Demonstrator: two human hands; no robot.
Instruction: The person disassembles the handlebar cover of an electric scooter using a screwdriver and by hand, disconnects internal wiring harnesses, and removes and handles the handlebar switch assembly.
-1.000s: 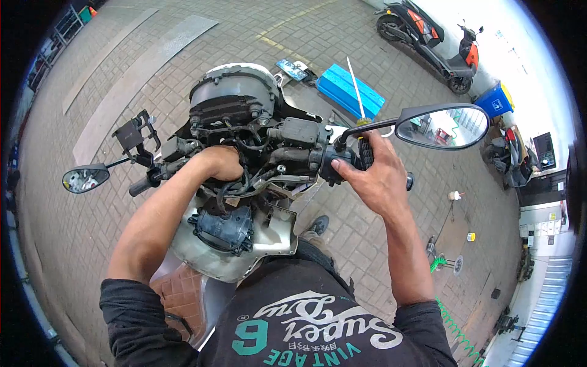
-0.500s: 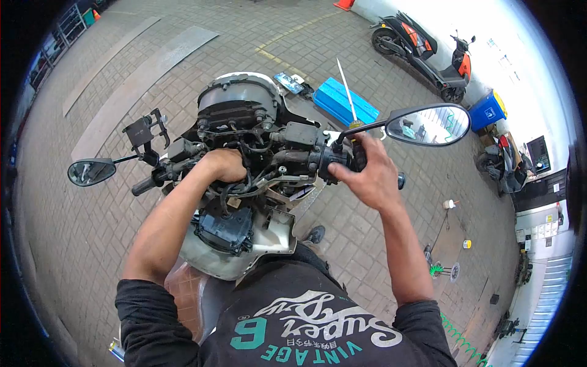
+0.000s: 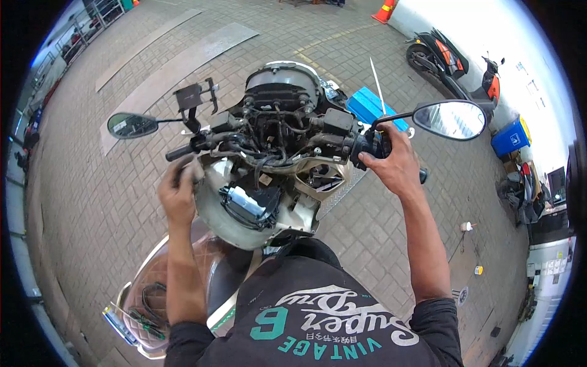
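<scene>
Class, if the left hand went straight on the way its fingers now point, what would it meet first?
Most likely the black left handlebar grip, which lies just beyond the left hand in the picture. Depth is unclear from this single view, so the hand might pass under it instead.

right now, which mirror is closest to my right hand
The right mirror, just beyond the right hand; the left mirror is across the bike, nearer the left hand.

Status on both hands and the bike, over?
Right hand on right handlebar. Left hand near left handlebar. Bike wiring exposed, no hand over it.
</scene>
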